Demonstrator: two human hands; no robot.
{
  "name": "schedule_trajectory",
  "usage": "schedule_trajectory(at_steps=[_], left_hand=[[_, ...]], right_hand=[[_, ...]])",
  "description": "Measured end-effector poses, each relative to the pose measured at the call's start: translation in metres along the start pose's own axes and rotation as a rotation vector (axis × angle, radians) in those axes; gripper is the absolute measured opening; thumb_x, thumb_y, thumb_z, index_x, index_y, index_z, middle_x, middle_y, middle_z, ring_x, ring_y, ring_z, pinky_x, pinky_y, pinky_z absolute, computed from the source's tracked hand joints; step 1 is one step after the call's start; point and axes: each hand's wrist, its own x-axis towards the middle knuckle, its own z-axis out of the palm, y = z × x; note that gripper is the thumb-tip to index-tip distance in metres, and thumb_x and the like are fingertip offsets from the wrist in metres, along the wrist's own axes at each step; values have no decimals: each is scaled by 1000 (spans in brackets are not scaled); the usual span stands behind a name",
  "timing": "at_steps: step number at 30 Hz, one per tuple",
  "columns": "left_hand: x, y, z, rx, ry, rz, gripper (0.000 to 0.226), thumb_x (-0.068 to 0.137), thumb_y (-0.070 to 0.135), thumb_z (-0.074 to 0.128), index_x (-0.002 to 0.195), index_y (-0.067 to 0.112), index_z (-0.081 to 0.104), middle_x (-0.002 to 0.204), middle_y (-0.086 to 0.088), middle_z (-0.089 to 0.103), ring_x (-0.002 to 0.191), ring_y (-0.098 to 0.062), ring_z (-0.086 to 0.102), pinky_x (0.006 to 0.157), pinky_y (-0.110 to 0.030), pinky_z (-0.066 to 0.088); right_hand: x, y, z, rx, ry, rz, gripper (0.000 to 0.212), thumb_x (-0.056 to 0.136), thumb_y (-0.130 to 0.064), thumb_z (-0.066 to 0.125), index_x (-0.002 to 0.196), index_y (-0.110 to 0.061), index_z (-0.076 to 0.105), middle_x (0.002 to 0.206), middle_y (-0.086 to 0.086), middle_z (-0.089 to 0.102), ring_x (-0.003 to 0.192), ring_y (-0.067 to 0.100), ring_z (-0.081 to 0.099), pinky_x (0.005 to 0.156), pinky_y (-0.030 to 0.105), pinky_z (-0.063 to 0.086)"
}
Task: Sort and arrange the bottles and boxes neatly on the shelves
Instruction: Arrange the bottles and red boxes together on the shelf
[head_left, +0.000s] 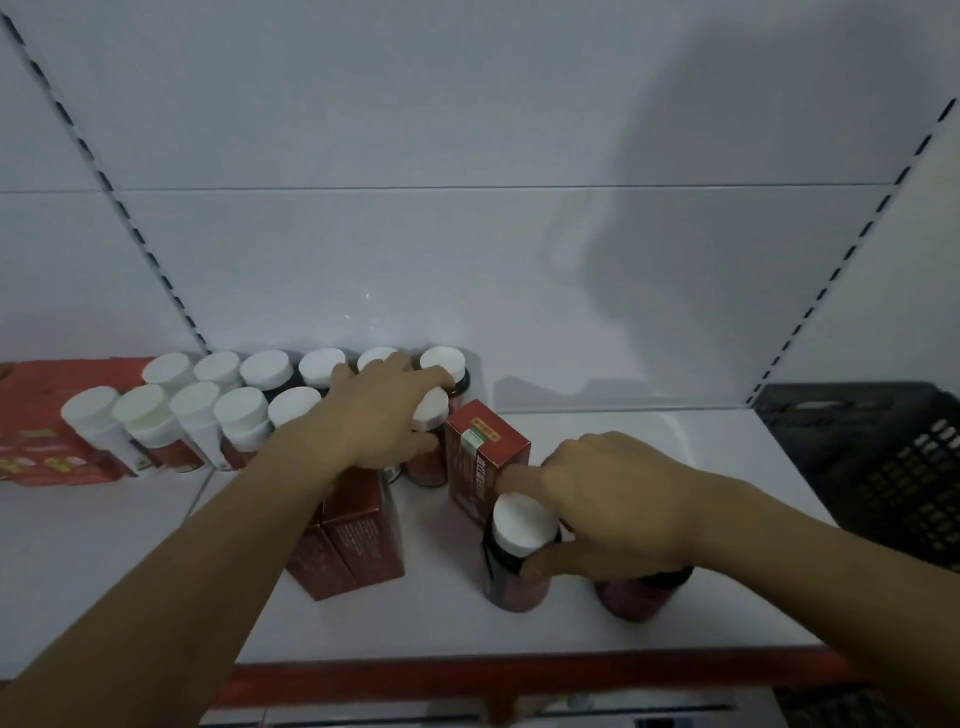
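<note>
Two rows of white-capped red bottles (244, 410) stand along the back left of the white shelf (649, 457). My left hand (384, 415) grips the cap end of a white-capped bottle (430, 441) at the right end of the front row. My right hand (613, 504) holds a second white-capped bottle (519, 551) near the shelf front; another red bottle (639, 597) stands partly hidden under my palm. A red box (485, 462) stands upright between my hands. Two red boxes (358, 535) stand under my left forearm.
Flat red boxes (36, 431) lie at the far left. A black plastic crate (883, 457) fills the right end of the shelf. The shelf has a red front edge (467, 680) and a white back panel.
</note>
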Motion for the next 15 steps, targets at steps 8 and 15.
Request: schedule_trajectory(at_steps=[8, 15], left_hand=[[-15, -6, 0, -430, 299, 323, 29, 96, 22, 62, 125, 24, 62, 115, 8, 55, 109, -14, 54, 94, -44, 47], [-9, -14, 17, -367, 347, 307, 21, 96, 23, 58, 115, 24, 67, 116, 7, 57, 110, -17, 51, 93, -45, 46]], right_hand=[[-9, 21, -82, 338, 408, 92, 51, 71, -75, 70, 100, -33, 68, 69, -16, 60, 66, 9, 60, 54, 19, 39], [29, 55, -85, 318, 578, 329, 42, 78, -59, 76, 103, -26, 69, 96, -14, 66, 75, 2, 61, 65, 20, 48]])
